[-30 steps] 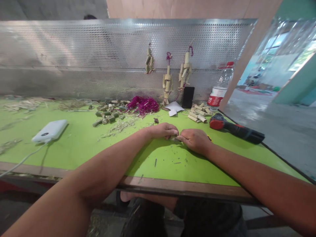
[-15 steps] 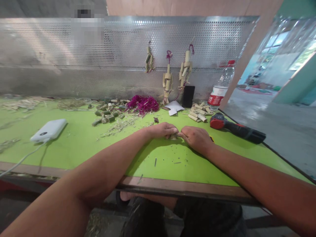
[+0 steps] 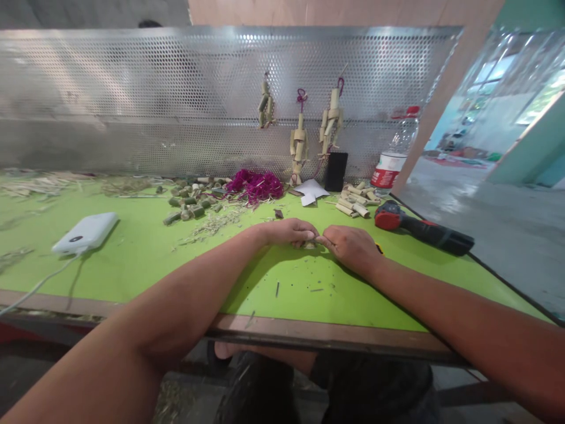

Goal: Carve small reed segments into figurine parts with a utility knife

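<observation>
My left hand (image 3: 295, 231) and my right hand (image 3: 351, 244) meet at the fingertips over the green tabletop (image 3: 282, 300). Both are closed, fingers curled and thumbs pressed in. A small pale piece (image 3: 310, 244) shows between and just under the fingers; its shape is mostly hidden. Whatever my right fingers pinch is too small to make out. Tiny dark bits and slivers lie on the green surface in front of my hands. A yellow and black object (image 3: 379, 248) peeks out behind my right hand.
Cut stem pieces (image 3: 189, 209), purple string (image 3: 256, 187), white paper (image 3: 311, 191), pale tubes (image 3: 353, 203) and a black phone-like object (image 3: 336, 171) lie behind. A cordless tool (image 3: 424, 231) and bottle (image 3: 391, 162) are right; a white power bank (image 3: 86, 232) left. Jointed figures (image 3: 299, 144) hang on the perforated panel (image 3: 198, 88).
Both hands keep nearly the same place and grip. The view has shifted very slightly.
</observation>
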A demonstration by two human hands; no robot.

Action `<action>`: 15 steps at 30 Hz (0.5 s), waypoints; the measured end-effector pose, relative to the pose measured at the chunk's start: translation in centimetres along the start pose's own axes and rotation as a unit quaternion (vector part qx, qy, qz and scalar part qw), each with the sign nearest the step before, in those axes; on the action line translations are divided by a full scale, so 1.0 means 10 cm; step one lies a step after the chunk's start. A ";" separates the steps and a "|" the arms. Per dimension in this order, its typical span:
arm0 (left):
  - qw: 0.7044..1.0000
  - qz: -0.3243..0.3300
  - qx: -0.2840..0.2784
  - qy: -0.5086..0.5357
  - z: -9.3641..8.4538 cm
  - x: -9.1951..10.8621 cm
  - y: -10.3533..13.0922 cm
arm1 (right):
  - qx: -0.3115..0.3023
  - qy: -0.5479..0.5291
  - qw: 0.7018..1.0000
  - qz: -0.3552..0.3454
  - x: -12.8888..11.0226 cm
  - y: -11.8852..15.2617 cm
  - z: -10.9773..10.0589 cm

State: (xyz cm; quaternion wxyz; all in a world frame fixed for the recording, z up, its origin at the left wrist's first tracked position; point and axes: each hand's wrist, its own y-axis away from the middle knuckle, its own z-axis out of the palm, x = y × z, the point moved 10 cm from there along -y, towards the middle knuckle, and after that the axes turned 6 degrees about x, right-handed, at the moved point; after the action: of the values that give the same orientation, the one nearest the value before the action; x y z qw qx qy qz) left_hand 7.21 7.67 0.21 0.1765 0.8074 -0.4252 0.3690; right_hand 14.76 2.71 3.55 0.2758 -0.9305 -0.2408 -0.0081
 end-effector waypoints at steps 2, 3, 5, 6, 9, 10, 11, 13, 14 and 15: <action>1.000 -0.003 -0.002 -0.002 0.00 0.00 0.00 | -0.005 -0.004 1.000 -0.004 0.00 0.00 0.01; 1.000 -0.004 -0.002 -0.002 0.01 -0.01 0.00 | -0.008 -0.008 1.000 -0.007 -0.01 0.00 0.01; 1.000 -0.002 -0.001 0.000 0.01 0.00 0.00 | -0.017 -0.019 1.000 -0.017 -0.02 0.00 0.02; 1.000 0.001 -0.002 0.003 0.02 0.01 0.00 | -0.022 -0.025 0.999 -0.020 -0.03 0.00 0.03; 1.000 0.010 -0.004 0.015 0.02 0.01 -0.01 | -0.045 -0.041 0.998 -0.031 -0.07 0.01 0.07; 1.000 0.009 -0.002 0.020 0.02 0.00 -0.02 | -0.055 -0.045 0.996 -0.045 -0.10 0.02 0.09; 1.000 0.007 0.000 0.026 0.01 -0.02 -0.02 | -0.064 -0.049 0.995 -0.062 -0.14 0.03 0.11; 0.999 0.005 0.005 0.035 0.00 -0.05 -0.03 | -0.065 -0.057 0.993 -0.079 -0.18 0.05 0.11; 0.999 0.005 0.006 0.036 -0.01 -0.06 -0.03 | -0.055 -0.059 0.994 -0.071 -0.16 0.05 0.09; 0.999 0.007 0.006 0.036 -0.01 -0.07 -0.03 | -0.040 -0.059 0.996 -0.050 -0.10 0.04 0.06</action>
State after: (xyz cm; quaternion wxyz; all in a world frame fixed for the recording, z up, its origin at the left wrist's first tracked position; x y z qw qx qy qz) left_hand 7.17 8.35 -0.25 0.1847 0.7915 -0.4221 0.4014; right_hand 13.93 2.27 2.70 0.2234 -0.9263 -0.3026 0.0230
